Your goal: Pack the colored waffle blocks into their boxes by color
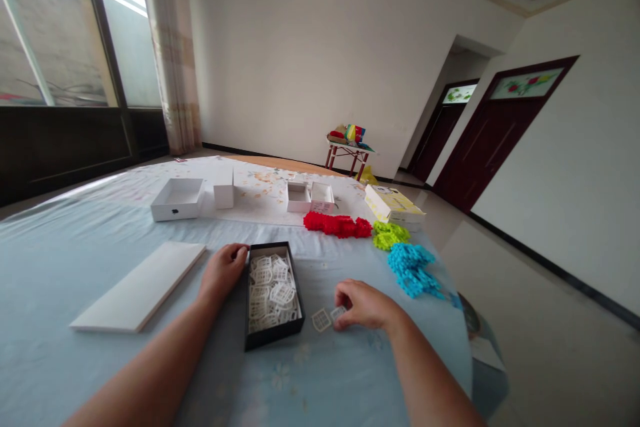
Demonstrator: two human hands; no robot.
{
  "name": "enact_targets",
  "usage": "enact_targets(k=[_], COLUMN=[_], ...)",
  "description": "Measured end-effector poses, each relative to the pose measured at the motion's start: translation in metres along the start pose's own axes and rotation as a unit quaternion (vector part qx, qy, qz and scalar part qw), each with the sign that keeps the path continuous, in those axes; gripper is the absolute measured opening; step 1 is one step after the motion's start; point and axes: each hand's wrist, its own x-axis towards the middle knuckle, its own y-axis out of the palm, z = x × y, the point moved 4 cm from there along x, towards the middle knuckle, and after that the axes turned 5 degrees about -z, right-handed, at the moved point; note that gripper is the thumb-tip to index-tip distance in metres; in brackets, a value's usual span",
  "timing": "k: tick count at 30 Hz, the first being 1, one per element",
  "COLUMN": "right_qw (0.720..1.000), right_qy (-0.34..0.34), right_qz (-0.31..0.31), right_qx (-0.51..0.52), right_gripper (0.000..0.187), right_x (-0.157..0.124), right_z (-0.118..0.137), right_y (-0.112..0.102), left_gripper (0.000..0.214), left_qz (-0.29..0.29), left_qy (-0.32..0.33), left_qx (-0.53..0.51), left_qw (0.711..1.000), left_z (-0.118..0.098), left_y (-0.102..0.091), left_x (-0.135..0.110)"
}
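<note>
A black-edged box (274,339) stands in front of me on the cloth, heaped with small white lattice pieces (273,290). At the box's far left corner, my left hand (225,272) is closed with its fingers curled against the rim. To the right of the box, my right hand (363,305) pinches one white lattice piece (339,313) between thumb and fingers, low over the cloth. Another lattice piece (321,320) lies flat just left of those fingertips.
A flat white lid (143,287) lies left. Farther back are an open white box (177,201), an upright white box (224,192), small open boxes (299,199) and a yellow box (395,202). Red (337,225), green (391,235) and blue pieces (414,269) are piled near the table's right edge.
</note>
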Motion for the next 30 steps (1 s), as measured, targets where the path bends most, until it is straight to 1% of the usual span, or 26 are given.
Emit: enact_targets(k=[2,4,5,7,9,12,15,17,18,21,23,25,27,30], right_qw=[0.999,0.992,0.987,0.979,0.981,0.994,0.999,0.999,0.999,0.994,0.986,0.977,0.969,0.954], right_qy=[0.017,0.020,0.014,-0.002,-0.006,0.001,-0.013,-0.026,-0.027,-0.017,-0.016,-0.027,-0.041,-0.063], right_qz=[-0.008,-0.016,-0.015,0.008,0.036,0.048,0.024,0.004,0.002,0.006,-0.024,-0.072,-0.103,-0.103], right_qx=[0.049,0.123,0.159,0.204,0.190,0.102,0.030,0.018,0.027,0.108,0.164,0.198,0.219,0.274], right_gripper=[0.025,0.025,0.027,0.035,0.041,0.040,0.034,0.032,0.030,0.023,0.023,0.027,0.031,0.035], right_x=[0.000,0.001,0.001,0.002,0.003,0.005,0.006,0.005,0.004,0.003,0.005,0.008,0.013,0.025], right_z=[-0.001,0.001,0.004,0.011,0.017,0.019,0.018,0.017,0.016,0.018,0.024,0.036,0.051,0.076], right_y=[-0.001,-0.002,-0.002,0.002,0.009,0.017,0.017,0.014,0.013,0.008,0.000,-0.010,-0.018,-0.023], left_gripper=[0.038,0.037,0.037,0.036,0.035,0.035,0.035,0.036,0.036,0.038,0.038,0.038,0.037,0.038], left_qz=[-0.001,-0.001,0.000,0.001,0.002,0.004,0.003,0.002,0.002,0.002,0.001,0.000,-0.001,0.001], left_qy=[-0.001,-0.002,-0.002,-0.002,-0.004,-0.006,-0.005,-0.004,-0.003,0.000,0.000,0.000,0.000,0.000], left_qx=[0.000,0.001,0.001,0.000,0.000,0.001,0.001,0.001,0.000,-0.003,-0.003,-0.002,0.000,0.002], left_qw=[1.000,1.000,1.000,1.000,1.000,1.000,1.000,1.000,1.000,1.000,1.000,1.000,1.000,1.000], left_z=[0.000,-0.001,-0.001,-0.001,-0.001,0.000,0.000,0.000,0.000,0.001,0.001,0.001,0.000,-0.001], left_y=[0.000,-0.001,-0.001,-0.001,-0.001,-0.001,-0.001,0.000,0.000,0.001,0.001,0.001,0.001,0.000], left_x=[0.000,0.000,0.000,0.000,0.000,0.000,0.000,0.000,0.000,0.000,0.000,0.000,0.000,0.000])
